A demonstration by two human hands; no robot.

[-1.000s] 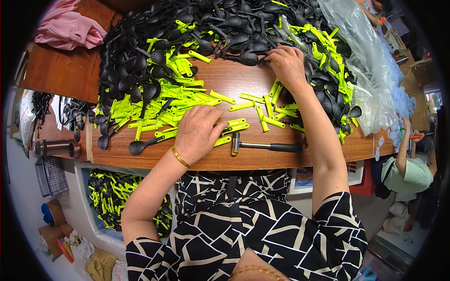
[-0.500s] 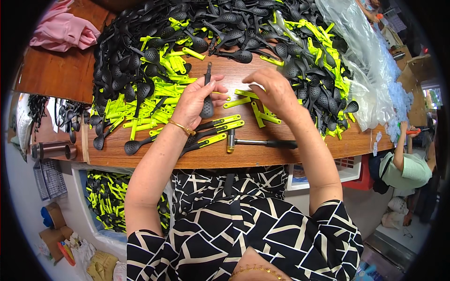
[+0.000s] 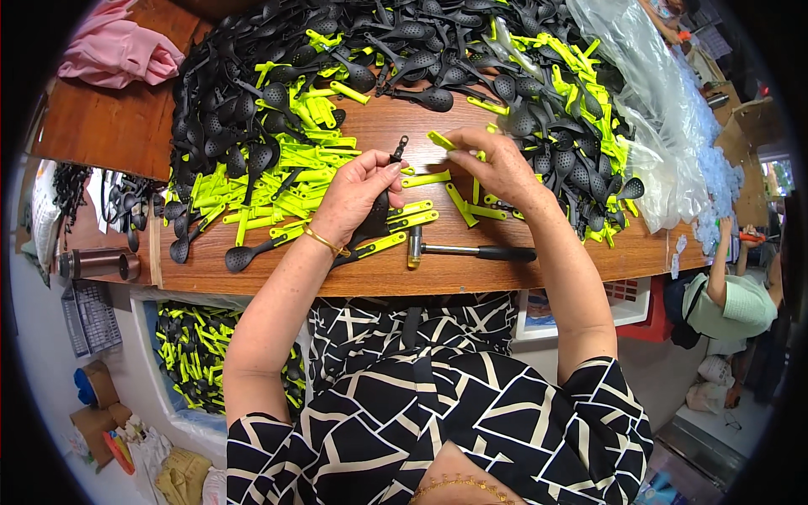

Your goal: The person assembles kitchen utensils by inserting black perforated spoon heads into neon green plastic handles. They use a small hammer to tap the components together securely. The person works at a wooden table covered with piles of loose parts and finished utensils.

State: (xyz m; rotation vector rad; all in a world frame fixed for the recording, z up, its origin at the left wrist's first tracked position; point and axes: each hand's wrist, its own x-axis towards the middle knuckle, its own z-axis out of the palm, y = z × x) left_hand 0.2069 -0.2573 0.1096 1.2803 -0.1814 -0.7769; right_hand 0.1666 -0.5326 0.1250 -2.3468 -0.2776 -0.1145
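Hands (image 3: pixel 357 192) — spoon (image 3: pixel 378 212) in left, handle (image 3: pixel 440 140) right

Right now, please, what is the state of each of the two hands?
Left hand: closed, holding a black spoon by its narrow stem.
Right hand: closed, pinching a lime-green handle between thumb and fingers.

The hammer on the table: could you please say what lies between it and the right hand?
In the head view, a few lime-green handles lie on the table between the hammer and right hand.
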